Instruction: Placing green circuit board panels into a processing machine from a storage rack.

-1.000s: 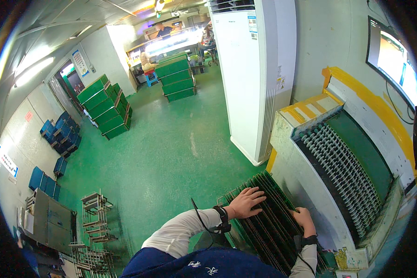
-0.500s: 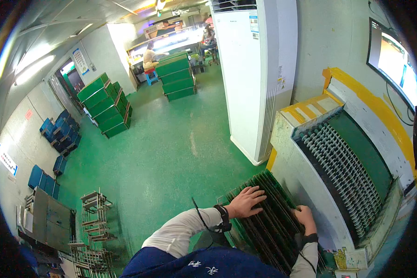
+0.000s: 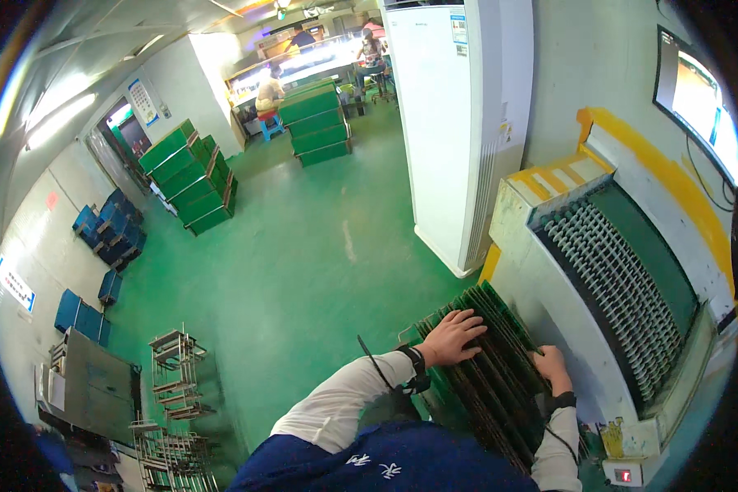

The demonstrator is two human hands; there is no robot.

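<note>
A rack of thin, dark green panels (image 3: pixel 475 392) stands upright in front of me, the panels packed edge to edge in a row. Across their top edges lies my left hand (image 3: pixel 453 336), open, with its fingers spread. My right hand (image 3: pixel 552 366) is closed at the right-hand side of the row, its fingers curled round the edge of a green panel; the fingertips are partly hidden. A dark band circles each wrist. My own body covers the near end of the rack.
Close on the right is a roller conveyor machine (image 3: pixel 615 287) with yellow-taped edges. A tall white cabinet unit (image 3: pixel 439 139) stands ahead. Stacked green crates (image 3: pixel 190 176), blue bins (image 3: pixel 111 230) and metal racks (image 3: pixel 176 381) line the left. People sit at a lit bench (image 3: pixel 303 74) far off.
The whole view has shifted a little, so the rack and machine appear slightly higher and further right. Both hands keep about the same places on the panels.
</note>
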